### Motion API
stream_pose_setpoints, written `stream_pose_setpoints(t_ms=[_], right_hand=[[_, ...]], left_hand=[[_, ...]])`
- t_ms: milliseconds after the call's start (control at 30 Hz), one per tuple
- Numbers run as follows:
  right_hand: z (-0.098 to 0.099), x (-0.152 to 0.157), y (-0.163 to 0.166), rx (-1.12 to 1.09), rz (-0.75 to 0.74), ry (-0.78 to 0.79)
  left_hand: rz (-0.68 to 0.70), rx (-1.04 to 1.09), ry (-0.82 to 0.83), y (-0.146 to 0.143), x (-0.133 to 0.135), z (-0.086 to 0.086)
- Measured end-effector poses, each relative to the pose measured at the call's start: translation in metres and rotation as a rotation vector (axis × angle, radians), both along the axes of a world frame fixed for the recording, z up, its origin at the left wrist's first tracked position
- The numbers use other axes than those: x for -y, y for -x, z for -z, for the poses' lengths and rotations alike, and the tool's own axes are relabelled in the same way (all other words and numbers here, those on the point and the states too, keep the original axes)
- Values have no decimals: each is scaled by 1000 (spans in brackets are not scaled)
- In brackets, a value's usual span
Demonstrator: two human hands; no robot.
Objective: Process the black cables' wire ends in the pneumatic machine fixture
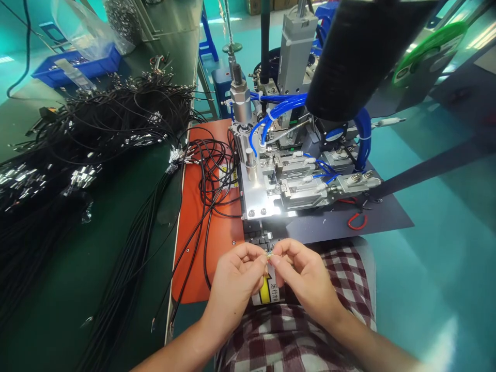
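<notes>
My left hand (240,271) and my right hand (304,274) meet above the lap, just in front of the machine (258,201). Thumb and finger of each hand are pinched together on tiny, pale greenish-yellow strands that look like thin wire ends (269,254). Most of that small piece is hidden by the fingertips. Black cables (209,181) lie in loose loops on the orange board (194,287), left of the machine, and some run down beside and behind my left hand. A yellow and white label (271,292) shows below the fingers.
A large heap of black cables (116,119) with shiny ends covers much of the green table (127,181) at left. A blue bin (58,75) stands behind it. Overhead, a thick black cylinder (349,57) reaches down over the machine. Red-handled pliers (358,219) lie at right.
</notes>
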State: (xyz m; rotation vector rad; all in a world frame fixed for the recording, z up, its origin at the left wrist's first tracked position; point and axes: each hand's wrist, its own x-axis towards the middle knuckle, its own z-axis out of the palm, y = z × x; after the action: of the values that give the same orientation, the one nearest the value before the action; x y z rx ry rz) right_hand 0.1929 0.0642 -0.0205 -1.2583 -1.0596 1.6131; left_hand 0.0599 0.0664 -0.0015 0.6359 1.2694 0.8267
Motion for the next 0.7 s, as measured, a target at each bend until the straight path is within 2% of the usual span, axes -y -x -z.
stream_pose_setpoints(t_ms=[267, 700], right_hand=[[4, -3, -7, -11, -28, 10], [-8, -18, -16, 210, -202, -30]], left_hand=[[16, -18, -11, 0, 1, -1], [55, -37, -19, -2, 1, -4]])
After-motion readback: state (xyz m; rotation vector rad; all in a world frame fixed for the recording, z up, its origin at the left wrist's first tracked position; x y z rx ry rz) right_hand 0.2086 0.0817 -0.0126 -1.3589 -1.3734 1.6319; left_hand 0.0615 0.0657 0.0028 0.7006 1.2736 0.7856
